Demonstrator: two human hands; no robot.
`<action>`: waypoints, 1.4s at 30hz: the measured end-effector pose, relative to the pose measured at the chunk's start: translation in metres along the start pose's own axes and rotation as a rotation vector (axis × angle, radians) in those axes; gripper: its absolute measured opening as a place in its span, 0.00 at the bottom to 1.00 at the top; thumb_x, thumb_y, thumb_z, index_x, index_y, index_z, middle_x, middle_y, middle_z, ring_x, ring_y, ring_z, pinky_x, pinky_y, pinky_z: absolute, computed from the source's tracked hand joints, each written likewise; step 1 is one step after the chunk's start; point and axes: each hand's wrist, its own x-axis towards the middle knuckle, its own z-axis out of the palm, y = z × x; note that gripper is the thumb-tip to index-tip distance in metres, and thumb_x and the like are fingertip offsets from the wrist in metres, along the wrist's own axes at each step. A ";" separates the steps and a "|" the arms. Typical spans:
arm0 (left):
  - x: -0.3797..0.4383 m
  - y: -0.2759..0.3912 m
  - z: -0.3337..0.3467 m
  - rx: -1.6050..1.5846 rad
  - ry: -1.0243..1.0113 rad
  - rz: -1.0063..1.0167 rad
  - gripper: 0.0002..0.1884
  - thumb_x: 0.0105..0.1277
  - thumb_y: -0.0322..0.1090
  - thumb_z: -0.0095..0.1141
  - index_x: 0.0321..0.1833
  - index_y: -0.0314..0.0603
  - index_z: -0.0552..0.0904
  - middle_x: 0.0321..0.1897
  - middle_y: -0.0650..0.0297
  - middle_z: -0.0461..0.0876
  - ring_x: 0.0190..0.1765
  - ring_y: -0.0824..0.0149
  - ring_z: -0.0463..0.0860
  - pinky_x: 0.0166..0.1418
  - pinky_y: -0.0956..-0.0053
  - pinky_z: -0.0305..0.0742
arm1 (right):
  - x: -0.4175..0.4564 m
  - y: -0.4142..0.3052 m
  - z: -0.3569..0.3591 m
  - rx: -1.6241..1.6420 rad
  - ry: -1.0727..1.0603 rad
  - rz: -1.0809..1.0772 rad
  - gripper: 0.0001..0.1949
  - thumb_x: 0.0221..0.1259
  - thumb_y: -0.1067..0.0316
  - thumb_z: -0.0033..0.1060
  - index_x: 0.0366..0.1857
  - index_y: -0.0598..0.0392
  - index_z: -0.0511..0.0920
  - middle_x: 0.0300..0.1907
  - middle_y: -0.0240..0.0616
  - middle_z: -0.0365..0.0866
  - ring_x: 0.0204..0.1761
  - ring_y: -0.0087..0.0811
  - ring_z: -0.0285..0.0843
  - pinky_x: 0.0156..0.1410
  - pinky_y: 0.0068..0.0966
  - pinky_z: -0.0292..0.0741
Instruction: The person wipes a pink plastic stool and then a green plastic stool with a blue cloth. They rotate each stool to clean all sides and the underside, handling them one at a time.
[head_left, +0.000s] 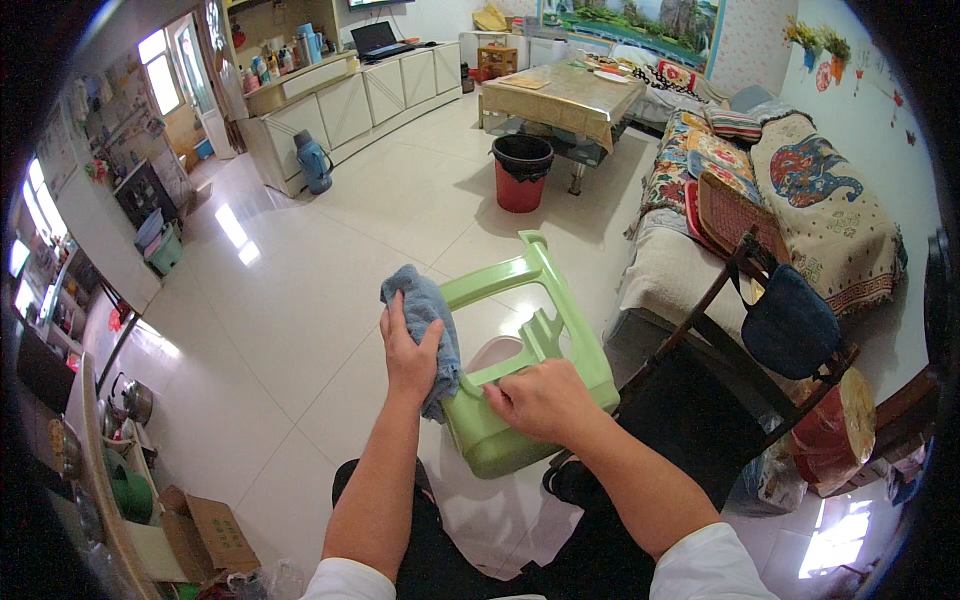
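Note:
A green plastic stool (581, 341), tipped on its side with its legs pointing away, is between my hands in the head view. My right hand (546, 401) is closed around an edge of its frame at the near side. Against the stool's left side lies a blue-grey cloth (442, 330), pressed there by my left hand (410, 349), whose fingers are spread over it. Part of a pale rounded thing (495, 351) shows through the stool's opening; what it is, I cannot tell.
Beyond the stool stands a red bin (519, 187) with a black liner, by a cloth-covered table (555, 94). A dark folding chair (675, 397) and a sofa (667, 277) are at the right. A blue thermos flask (313, 163) and cardboard box (217, 532) are at the left.

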 end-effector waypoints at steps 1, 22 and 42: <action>-0.001 0.000 0.001 -0.006 -0.004 0.018 0.41 0.67 0.40 0.65 0.81 0.36 0.62 0.76 0.41 0.61 0.78 0.43 0.63 0.82 0.57 0.59 | 0.000 0.000 0.001 0.002 0.011 0.004 0.24 0.72 0.49 0.56 0.18 0.52 0.85 0.19 0.48 0.82 0.23 0.52 0.84 0.33 0.47 0.80; -0.025 0.034 0.004 -0.081 -0.177 0.235 0.42 0.65 0.37 0.65 0.81 0.38 0.61 0.77 0.38 0.60 0.79 0.40 0.62 0.82 0.55 0.58 | 0.004 0.004 0.002 0.022 0.119 0.225 0.21 0.72 0.52 0.58 0.21 0.52 0.85 0.21 0.49 0.82 0.26 0.54 0.83 0.34 0.48 0.78; -0.037 0.063 -0.002 -0.046 -0.329 0.421 0.42 0.65 0.43 0.65 0.81 0.38 0.62 0.79 0.37 0.57 0.79 0.37 0.61 0.81 0.52 0.58 | 0.011 0.020 -0.008 0.152 0.207 0.531 0.25 0.75 0.46 0.51 0.26 0.55 0.87 0.25 0.53 0.84 0.31 0.59 0.84 0.42 0.51 0.79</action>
